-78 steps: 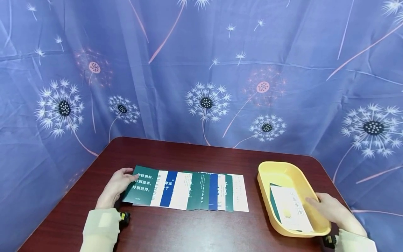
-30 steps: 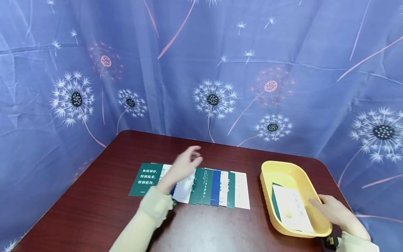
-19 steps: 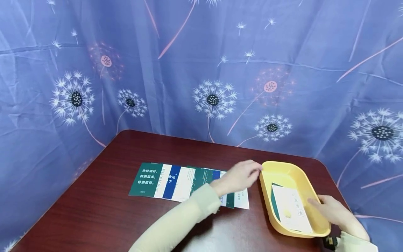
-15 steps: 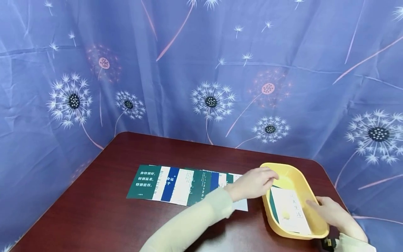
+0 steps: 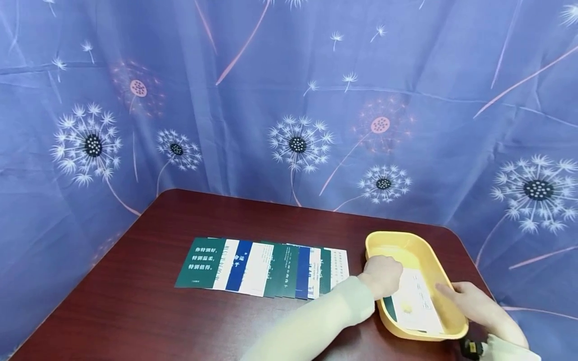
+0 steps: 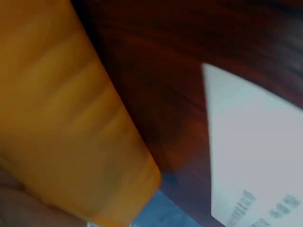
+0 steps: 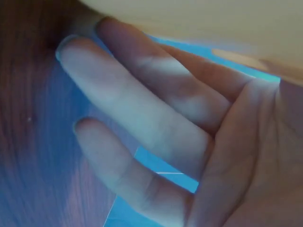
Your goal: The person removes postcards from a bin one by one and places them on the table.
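Note:
In the head view, a yellow plastic tray (image 5: 384,240) stands at the right of the table, with a white card (image 5: 417,306) on top of a green card (image 5: 390,307) inside it. My left hand (image 5: 384,275) reaches over the tray's left rim, fingers bent down beside the cards; their tips are hidden. The left wrist view has the tray's ribbed outer wall (image 6: 85,109) and part of the hand at lower left. My right hand (image 5: 471,303) holds the tray's right rim, thumb inside. In the right wrist view its fingers (image 7: 135,111) lie outside, beneath the tray.
Left of the tray, several overlapping cards lie in a row, from a green card (image 5: 198,263) to a white card (image 5: 339,263). They rest on a dark red wooden table (image 5: 135,311). A blue dandelion curtain (image 5: 244,150) hangs behind the table.
My left hand has left the green card at the row's left end, passed rightward over the row and come down at the tray. The right hand keeps its hold on the rim.

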Motion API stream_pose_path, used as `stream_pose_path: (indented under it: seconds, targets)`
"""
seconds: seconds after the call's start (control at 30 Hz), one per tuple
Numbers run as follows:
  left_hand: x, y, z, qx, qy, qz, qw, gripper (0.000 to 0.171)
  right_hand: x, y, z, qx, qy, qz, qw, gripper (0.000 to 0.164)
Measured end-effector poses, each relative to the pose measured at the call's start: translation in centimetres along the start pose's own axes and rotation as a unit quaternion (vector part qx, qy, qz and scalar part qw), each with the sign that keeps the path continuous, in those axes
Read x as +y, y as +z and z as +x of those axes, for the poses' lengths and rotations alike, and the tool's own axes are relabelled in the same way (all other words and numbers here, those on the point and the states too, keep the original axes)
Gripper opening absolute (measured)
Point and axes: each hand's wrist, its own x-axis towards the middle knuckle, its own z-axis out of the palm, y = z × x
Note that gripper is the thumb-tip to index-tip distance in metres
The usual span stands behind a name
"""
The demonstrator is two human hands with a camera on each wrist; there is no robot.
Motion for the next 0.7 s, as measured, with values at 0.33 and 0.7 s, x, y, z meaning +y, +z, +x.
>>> stream_pose_path:
  seconds: [0.33, 0.7]
  targets:
    - [1.4, 0.2, 0.6, -0.026, -0.080, 0.041, 0.9956, 0.038, 0.2, 0.0, -0.2, -0.018, -0.039, 0.049, 0.998, 0.044]
    - [1.9, 0.1, 0.9, -0.096, -0.113, 0.032, 0.9884, 0.088, 0.2, 0.6, 0.3, -0.001, -0.013, 0.039, 0.999, 0.046]
